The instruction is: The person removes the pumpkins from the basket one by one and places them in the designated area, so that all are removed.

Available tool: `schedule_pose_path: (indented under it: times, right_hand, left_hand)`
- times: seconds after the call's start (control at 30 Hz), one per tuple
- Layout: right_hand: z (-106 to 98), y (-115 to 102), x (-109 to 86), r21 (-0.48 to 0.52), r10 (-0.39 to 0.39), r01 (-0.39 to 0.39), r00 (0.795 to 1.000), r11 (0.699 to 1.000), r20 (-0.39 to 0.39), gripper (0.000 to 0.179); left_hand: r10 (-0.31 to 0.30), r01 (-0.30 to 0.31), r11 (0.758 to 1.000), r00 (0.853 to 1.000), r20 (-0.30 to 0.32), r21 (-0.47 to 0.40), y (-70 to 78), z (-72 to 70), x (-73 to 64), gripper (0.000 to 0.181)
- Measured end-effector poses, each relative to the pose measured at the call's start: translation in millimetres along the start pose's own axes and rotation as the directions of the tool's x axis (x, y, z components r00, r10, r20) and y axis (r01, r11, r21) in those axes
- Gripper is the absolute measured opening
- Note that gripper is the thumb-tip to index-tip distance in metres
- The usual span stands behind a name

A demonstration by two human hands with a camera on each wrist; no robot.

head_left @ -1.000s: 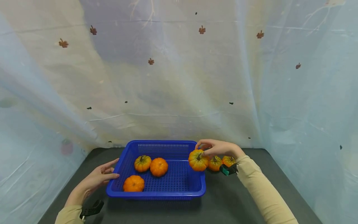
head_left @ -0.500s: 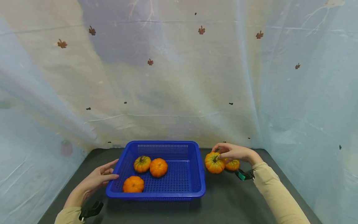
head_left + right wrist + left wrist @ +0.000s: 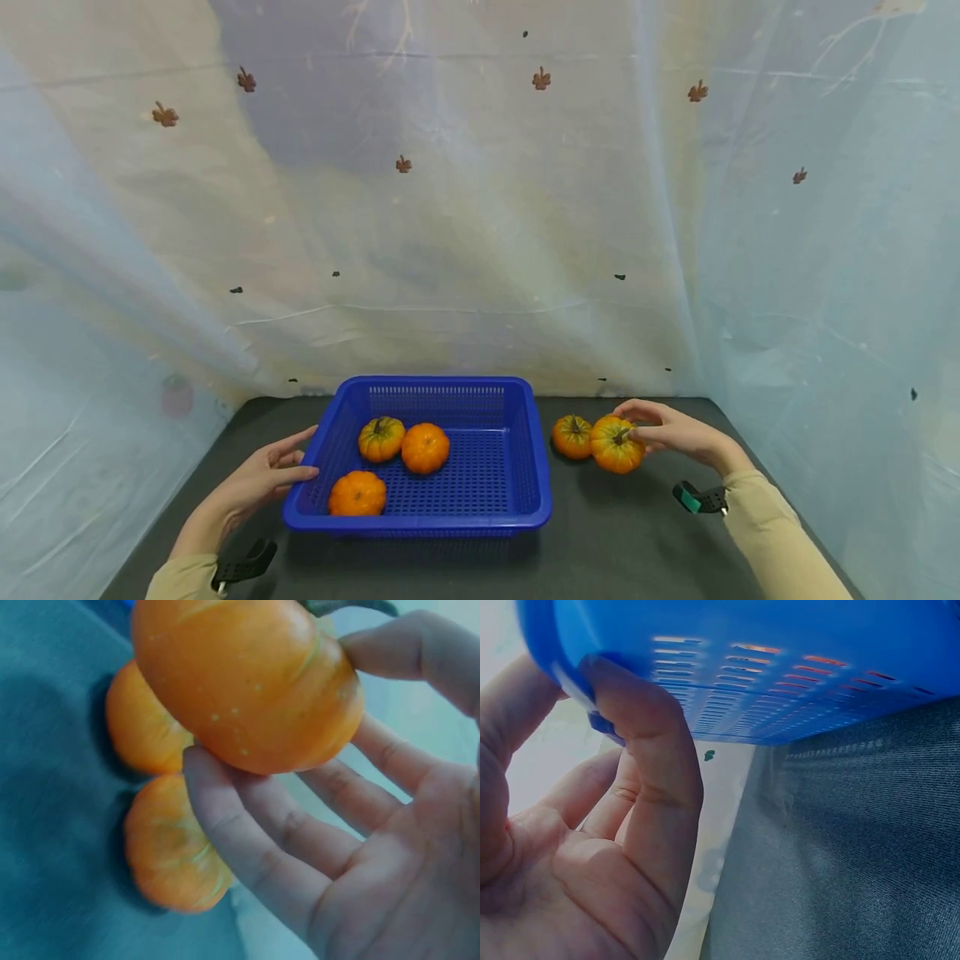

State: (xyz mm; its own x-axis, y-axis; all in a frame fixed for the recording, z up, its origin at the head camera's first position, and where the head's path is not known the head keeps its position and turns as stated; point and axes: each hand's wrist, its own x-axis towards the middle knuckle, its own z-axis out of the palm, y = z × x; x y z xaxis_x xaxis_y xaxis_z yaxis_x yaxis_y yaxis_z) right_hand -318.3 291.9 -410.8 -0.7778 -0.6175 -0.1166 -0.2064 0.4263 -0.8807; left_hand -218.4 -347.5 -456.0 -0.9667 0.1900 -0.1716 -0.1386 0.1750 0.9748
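Observation:
My left hand (image 3: 255,482) pinches the left rim of a blue plastic basket (image 3: 534,450), thumb over the edge and curled fingers beneath, as the left wrist view shows. In my right hand (image 3: 678,432) is a small orange-and-green pumpkin (image 3: 617,446), gripped between thumb and fingertips and raised over the table right of the basket. Below it in the right wrist view lie two more pumpkins, an upper pumpkin (image 3: 139,724) and a lower pumpkin (image 3: 172,847). The head view shows just one resting pumpkin (image 3: 572,437); the other is hidden behind the held one.
Inside the basket sit a greenish pumpkin (image 3: 381,439), an orange pumpkin (image 3: 425,448) and a front orange pumpkin (image 3: 357,493). The dark table (image 3: 600,550) ends at a pale printed curtain (image 3: 480,250) at the back and both sides.
My right hand has carried the pumpkin rightward, from over the basket's right rim to over the table, uncovering the resting pumpkin nearest the basket. The left hand and basket stay put.

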Motion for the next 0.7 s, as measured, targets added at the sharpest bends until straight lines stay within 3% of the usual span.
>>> schedule_pose_path:
  times: [0.2, 0.33, 0.7]
  right_hand:
    - [-1.2, 22.3, -17.6, 0.037, 0.005, -0.004, 0.999, 0.999, -0.041, 0.046]
    - [-3.6, 30.8, -28.9, 0.064, 0.023, -0.016, 0.994, 0.998, -0.108, 0.05]
    - [-14.6, 47.4, -52.4, 0.088, 0.026, -0.001, 0.957, 0.996, -0.289, 0.053]
  left_hand:
    - [-0.009, 0.009, 1.0, 1.0, -0.01, 0.003, 0.4, 0.8, -0.8, 0.083]
    - [-0.004, 0.004, 1.0, 1.0, -0.009, 0.01, 0.4, 0.8, -0.5, 0.083]
    - [-0.004, 0.005, 1.0, 1.0, -0.01, 0.026, -1.3, 0.2, -0.6, 0.084]
